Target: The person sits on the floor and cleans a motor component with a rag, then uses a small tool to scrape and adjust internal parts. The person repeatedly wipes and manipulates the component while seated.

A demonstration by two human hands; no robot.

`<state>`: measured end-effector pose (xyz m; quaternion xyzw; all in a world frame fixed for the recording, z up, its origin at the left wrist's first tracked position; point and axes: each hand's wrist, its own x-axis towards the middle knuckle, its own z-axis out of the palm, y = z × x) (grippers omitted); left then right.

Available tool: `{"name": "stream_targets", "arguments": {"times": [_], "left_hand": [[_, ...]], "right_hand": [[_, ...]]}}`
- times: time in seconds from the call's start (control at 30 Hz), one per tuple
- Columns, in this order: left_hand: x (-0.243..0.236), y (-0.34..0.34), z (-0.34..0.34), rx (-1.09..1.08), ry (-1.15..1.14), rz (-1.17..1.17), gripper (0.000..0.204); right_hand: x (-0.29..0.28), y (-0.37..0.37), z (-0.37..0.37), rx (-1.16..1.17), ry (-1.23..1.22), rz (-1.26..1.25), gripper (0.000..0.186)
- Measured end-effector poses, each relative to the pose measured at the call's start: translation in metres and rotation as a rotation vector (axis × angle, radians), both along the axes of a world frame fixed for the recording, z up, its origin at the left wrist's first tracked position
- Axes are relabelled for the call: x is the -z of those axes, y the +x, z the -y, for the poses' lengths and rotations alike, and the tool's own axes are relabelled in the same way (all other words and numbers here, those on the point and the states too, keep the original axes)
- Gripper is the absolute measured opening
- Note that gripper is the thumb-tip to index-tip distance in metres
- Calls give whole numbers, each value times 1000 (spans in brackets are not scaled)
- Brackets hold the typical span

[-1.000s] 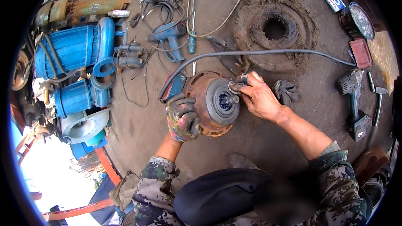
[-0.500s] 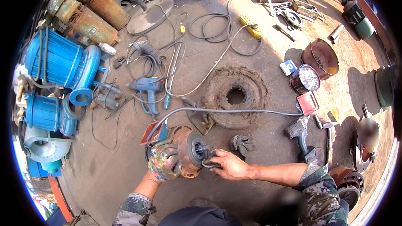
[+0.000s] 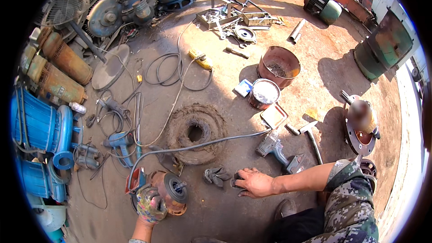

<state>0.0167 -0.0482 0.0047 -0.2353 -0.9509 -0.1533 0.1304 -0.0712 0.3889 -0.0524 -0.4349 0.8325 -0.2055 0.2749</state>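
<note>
My left hand [image 3: 152, 203], in a colourful patterned glove with dark fingers, is closed against the side of a rusty brown motor [image 3: 157, 181]. The motor has a dark end face, and a short metal shaft [image 3: 180, 186] sticks out of it. A cable runs from its blue and red far end. My bare right hand [image 3: 255, 182] is off to the right, apart from the motor, low over the floor. Its fingers are bent around a small dark piece [image 3: 235, 180], mostly hidden and too unclear to name. A dark grey glove [image 3: 216, 176] lies just left of that hand.
Beyond the motor lies a mud-caked ring [image 3: 198, 123], crossed by the grey cable [image 3: 202, 144]. A cordless impact wrench [image 3: 275, 150] and a hammer [image 3: 313, 140] lie right. Farther off are an open paint can [image 3: 265, 93] and a rusty drum [image 3: 281, 65]. Blue pumps [image 3: 40, 121] line the left.
The view has swung right. My right hand has left the motor's shaft end and moved rightward past the grey glove, the dark piece still in its fingers. My left hand stays on the motor.
</note>
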Motion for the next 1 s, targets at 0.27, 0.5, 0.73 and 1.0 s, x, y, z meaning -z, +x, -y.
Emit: {"name": "stream_targets", "arguments": {"times": [0.27, 0.5, 0.73, 1.0], "left_hand": [[5, 4, -11, 27, -50, -28, 27], [1, 6, -26, 41, -37, 37, 27], [-6, 1, -24, 16, 66, -17, 22], [5, 9, -10, 60, 200, 57, 25]], "right_hand": [[2, -10, 3, -93, -135, 54, 37], [-3, -35, 22, -211, -146, 234, 40], [-14, -14, 53, -174, -117, 242, 42], [-83, 47, 113, 41, 87, 156, 44]]}}
